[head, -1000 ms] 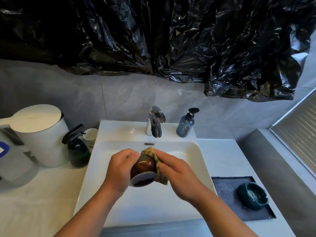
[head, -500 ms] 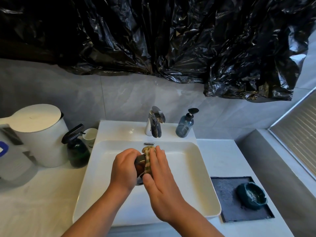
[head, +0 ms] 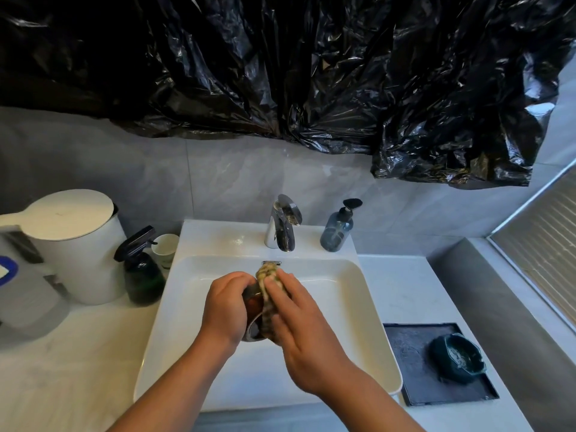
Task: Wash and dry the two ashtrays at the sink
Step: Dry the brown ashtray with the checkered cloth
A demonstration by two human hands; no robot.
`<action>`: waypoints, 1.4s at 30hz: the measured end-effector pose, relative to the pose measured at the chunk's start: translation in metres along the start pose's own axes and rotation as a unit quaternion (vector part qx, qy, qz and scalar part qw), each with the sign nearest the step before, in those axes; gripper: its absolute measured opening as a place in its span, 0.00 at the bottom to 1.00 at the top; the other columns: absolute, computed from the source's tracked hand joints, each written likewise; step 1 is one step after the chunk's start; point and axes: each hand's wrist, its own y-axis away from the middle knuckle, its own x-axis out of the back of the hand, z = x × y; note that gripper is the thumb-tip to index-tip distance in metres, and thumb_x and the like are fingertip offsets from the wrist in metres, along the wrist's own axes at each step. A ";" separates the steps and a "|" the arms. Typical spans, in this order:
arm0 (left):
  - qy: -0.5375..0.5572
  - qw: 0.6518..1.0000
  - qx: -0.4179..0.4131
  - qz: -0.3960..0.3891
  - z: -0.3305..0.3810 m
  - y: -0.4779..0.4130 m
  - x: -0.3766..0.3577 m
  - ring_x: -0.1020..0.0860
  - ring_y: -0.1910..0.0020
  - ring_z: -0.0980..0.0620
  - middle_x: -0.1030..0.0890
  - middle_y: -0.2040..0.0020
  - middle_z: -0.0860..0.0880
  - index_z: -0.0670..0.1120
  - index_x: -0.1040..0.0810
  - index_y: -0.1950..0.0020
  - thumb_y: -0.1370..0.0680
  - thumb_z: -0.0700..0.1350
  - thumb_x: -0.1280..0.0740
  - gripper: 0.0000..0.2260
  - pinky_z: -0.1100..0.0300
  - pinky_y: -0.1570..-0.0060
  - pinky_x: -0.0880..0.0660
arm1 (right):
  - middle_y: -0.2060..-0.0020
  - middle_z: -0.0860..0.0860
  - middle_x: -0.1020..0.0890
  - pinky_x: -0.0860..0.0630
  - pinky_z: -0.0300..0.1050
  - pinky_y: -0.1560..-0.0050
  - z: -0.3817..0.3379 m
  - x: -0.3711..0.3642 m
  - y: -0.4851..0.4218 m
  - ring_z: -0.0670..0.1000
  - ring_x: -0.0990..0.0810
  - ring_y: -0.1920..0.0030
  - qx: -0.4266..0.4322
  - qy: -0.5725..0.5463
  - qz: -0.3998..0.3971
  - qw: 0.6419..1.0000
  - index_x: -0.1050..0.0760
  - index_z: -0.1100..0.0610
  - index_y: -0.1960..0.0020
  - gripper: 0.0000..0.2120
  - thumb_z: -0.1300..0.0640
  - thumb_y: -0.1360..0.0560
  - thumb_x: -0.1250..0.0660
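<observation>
Right hand (head: pixel 299 332) has turned flat, pressing cloth (head: pixel 267 275) onto brown ashtray (head: pixel 253 304) gripped in left hand (head: pixel 226 310) beside it; wiping step underway; next, likely rotate ashtray

Left hand (head: pixel 225 310), right hand (head: pixel 300 335) bare; forearms (head: pixel 174 385) bare to frame edge.

ashtray (head: pixel 456 358) on tray (head: pixel 405 369), right of sink (head: pixel 358 307)
</observation>
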 end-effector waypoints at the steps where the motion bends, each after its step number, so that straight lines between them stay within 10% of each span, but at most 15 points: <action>1: 0.008 1.000 0.002 -0.010 0.001 0.001 0.000 0.31 0.68 0.50 0.29 0.73 0.46 0.44 0.28 0.75 0.30 0.46 0.42 0.14 0.55 0.66 0.32 | 0.24 0.37 0.40 0.45 0.33 0.26 0.005 0.002 -0.002 0.36 0.42 0.25 0.003 0.006 0.014 1.000 0.40 0.40 0.22 0.25 0.47 0.19 0.50; 7: 0.030 0.999 -0.003 -0.037 0.009 0.005 -0.002 0.30 0.67 0.48 0.30 0.67 0.33 0.31 0.29 0.67 0.31 0.46 0.42 0.17 0.52 0.65 0.31 | 0.43 0.40 0.24 0.33 0.30 0.40 0.012 0.016 -0.009 0.39 0.28 0.39 -0.069 -0.103 0.039 0.992 0.30 0.39 0.37 0.16 0.46 0.18 0.52; 16: -0.019 0.999 -0.025 -0.028 0.009 0.008 -0.008 0.30 0.66 0.46 0.30 0.71 0.44 0.37 0.31 0.70 0.29 0.48 0.44 0.16 0.43 0.63 0.30 | 0.36 0.43 0.29 0.36 0.35 0.34 -0.007 -0.008 -0.008 0.43 0.32 0.36 -0.040 -0.026 0.102 0.994 0.33 0.48 0.30 0.23 0.42 0.21 0.53; 23: 0.034 0.999 0.013 -0.010 0.015 0.007 -0.006 0.26 0.66 0.48 0.27 0.71 0.44 0.41 0.25 0.72 0.29 0.49 0.43 0.16 0.53 0.67 0.28 | 0.48 0.47 0.17 0.21 0.33 0.59 -0.001 0.002 -0.017 0.47 0.19 0.46 -0.255 -0.329 0.067 0.907 0.24 0.45 0.43 0.20 0.44 0.15 0.54; 30: -0.019 0.999 -0.009 -0.032 0.009 0.009 -0.010 0.29 0.67 0.48 0.30 0.72 0.45 0.43 0.30 0.75 0.29 0.49 0.44 0.17 0.49 0.64 0.30 | 0.40 0.42 0.28 0.34 0.35 0.38 -0.004 -0.010 -0.010 0.42 0.31 0.40 -0.070 -0.035 0.101 0.992 0.32 0.47 0.34 0.22 0.41 0.21 0.55; 34: 0.014 1.000 -0.011 -0.026 0.014 0.009 -0.008 0.28 0.66 0.46 0.28 0.69 0.37 0.37 0.28 0.71 0.29 0.48 0.44 0.17 0.49 0.64 0.30 | 0.43 0.42 0.25 0.32 0.32 0.41 -0.007 -0.003 -0.017 0.40 0.28 0.42 -0.106 -0.117 0.096 0.983 0.29 0.46 0.37 0.19 0.43 0.20 0.52; 42: 0.256 0.931 0.232 0.116 0.016 0.005 -0.009 0.17 0.61 0.41 0.16 0.63 0.41 0.41 0.19 0.58 0.23 0.49 0.42 0.17 0.53 0.60 0.20 | 0.43 0.41 0.22 0.25 0.31 0.50 -0.010 -0.002 -0.017 0.41 0.22 0.43 -0.222 -0.340 0.088 0.910 0.32 0.42 0.36 0.14 0.48 0.14 0.54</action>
